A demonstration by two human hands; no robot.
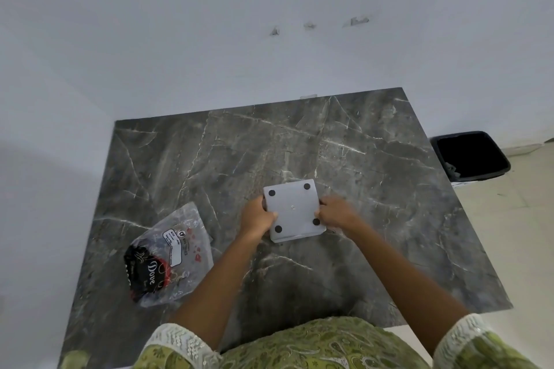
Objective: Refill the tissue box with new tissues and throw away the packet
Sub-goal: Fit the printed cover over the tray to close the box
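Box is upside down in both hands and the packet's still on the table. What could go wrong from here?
1. The tissue box is bottom-up, gripped only at its side edges by the left hand and right hand; its base panel may slip loose.
2. The plastic packet lies near the table's left edge, far from the bin; it could be forgotten.

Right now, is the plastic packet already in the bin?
No, the plastic packet lies on the marble table, left of the left hand.

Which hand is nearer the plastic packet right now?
Left. The left hand grips the left edge of the tissue box, with the packet lying just down-left of it. The right hand holds the box's far side.
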